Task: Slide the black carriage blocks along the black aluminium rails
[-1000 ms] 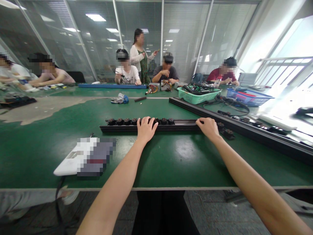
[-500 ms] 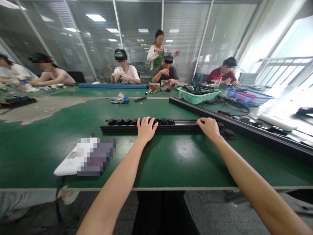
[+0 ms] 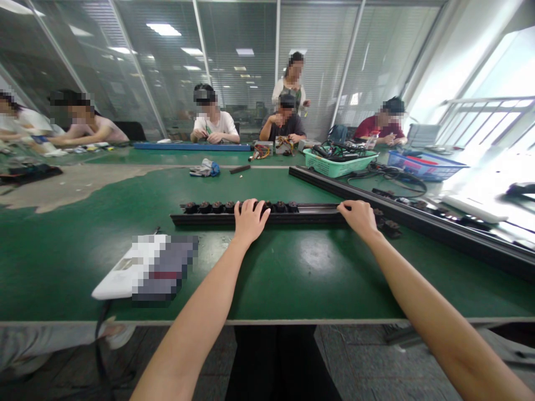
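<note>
A long black slotted rail (image 3: 309, 218) lies crosswise on the green table in front of me. Several small black round parts (image 3: 204, 208) sit in a row along its left and middle stretch; the right stretch shows bare slots. My left hand (image 3: 249, 220) is laid over the middle of the rail, its fingers curled across the far side and covering some of the round parts. At the rail's right end, my right hand (image 3: 358, 216) is closed, thumb and forefinger pressed together on the rail. Whatever lies under its palm is hidden.
A longer black rail (image 3: 418, 214) runs diagonally on the right, with loose black parts (image 3: 390, 227) beside it. Behind stand a green basket (image 3: 340, 166) of cables and a blue basket (image 3: 426, 166). A white device (image 3: 121, 273) lies front left. Several people sit across the table.
My right hand has shifted very slightly to the right along the rail. The left hand keeps its place. Across the table, the standing person has moved to the right.
</note>
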Demonstrator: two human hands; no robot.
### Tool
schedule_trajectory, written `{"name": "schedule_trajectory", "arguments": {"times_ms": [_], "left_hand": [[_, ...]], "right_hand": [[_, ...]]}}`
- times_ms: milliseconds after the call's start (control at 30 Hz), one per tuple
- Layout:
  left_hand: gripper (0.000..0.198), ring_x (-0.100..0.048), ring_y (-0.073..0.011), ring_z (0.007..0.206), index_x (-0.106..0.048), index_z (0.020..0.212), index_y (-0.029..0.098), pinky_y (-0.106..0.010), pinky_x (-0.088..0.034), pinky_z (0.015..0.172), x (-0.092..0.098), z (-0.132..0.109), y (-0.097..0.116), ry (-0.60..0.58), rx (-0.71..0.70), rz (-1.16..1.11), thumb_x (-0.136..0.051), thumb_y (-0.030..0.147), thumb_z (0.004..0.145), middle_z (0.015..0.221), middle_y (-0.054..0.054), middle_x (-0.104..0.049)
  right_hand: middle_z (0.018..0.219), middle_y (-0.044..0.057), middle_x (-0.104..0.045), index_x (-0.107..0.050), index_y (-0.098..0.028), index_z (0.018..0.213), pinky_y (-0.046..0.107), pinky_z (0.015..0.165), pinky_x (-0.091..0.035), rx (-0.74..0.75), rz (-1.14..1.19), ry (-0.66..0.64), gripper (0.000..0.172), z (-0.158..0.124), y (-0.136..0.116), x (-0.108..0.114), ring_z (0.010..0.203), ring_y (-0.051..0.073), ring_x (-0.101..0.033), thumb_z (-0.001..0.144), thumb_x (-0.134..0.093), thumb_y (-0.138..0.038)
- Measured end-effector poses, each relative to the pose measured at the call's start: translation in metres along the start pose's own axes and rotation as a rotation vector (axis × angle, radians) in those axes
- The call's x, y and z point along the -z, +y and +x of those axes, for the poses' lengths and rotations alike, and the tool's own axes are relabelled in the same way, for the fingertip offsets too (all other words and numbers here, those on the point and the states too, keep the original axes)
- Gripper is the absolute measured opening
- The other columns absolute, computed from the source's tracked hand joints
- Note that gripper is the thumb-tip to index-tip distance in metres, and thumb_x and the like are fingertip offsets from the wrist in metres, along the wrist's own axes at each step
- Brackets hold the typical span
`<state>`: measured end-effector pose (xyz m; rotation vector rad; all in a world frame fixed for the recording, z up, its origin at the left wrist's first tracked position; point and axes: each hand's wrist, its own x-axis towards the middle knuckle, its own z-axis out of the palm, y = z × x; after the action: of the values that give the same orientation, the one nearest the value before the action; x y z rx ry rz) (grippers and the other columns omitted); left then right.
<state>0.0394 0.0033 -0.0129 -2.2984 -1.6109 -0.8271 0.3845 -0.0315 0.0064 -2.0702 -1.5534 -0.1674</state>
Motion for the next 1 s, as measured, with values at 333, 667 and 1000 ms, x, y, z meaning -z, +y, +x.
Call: {"name": "schedule_trajectory", "arguments": {"times_ms": [333, 667, 1000], "left_hand": [[0.048, -0.048, -0.0298, 0.14, -0.064, 0.138, 0.026, -0.056, -0.021, 0.127, 0.0005, -0.0001, 0.0002, 0.002, -0.003, 0.006, -0.035, 0.048, 0.108, 0.144, -0.012, -0.061], [0.048, -0.049, -0.03, 0.14, -0.064, 0.138, 0.026, -0.056, -0.021, 0.127, -0.0005, -0.0001, -0.0004, 0.005, -0.006, 0.01, -0.035, 0.048, 0.108, 0.144, -0.012, -0.061], [0.047, -0.048, -0.0299, 0.141, -0.064, 0.139, 0.027, -0.056, -0.02, 0.128, -0.0009, -0.0004, -0.0008, 0.003, 0.0, -0.009, -0.035, 0.048, 0.108, 0.144, -0.011, -0.061]], "right_hand": [[0.106, 0.015, -0.077, -0.084, -0.02, 0.107, 0.032, 0.079, -0.046, -0.008, -0.001, -0.004, 0.043, 0.0025, 0.0048, -0.002, 0.092, 0.027, -0.07, 0.094, -0.051, -0.044], [0.105, 0.015, -0.078, -0.084, -0.021, 0.106, 0.032, 0.076, -0.045, -0.016, -0.002, -0.007, 0.043, 0.0035, 0.0058, -0.001, 0.091, 0.028, -0.07, 0.094, -0.051, -0.045], [0.104, 0.015, -0.078, -0.084, -0.02, 0.104, 0.033, 0.077, -0.045, -0.016, 0.011, 0.003, 0.041, 0.0034, 0.0064, 0.0, 0.091, 0.028, -0.07, 0.093, -0.052, -0.044]]}}
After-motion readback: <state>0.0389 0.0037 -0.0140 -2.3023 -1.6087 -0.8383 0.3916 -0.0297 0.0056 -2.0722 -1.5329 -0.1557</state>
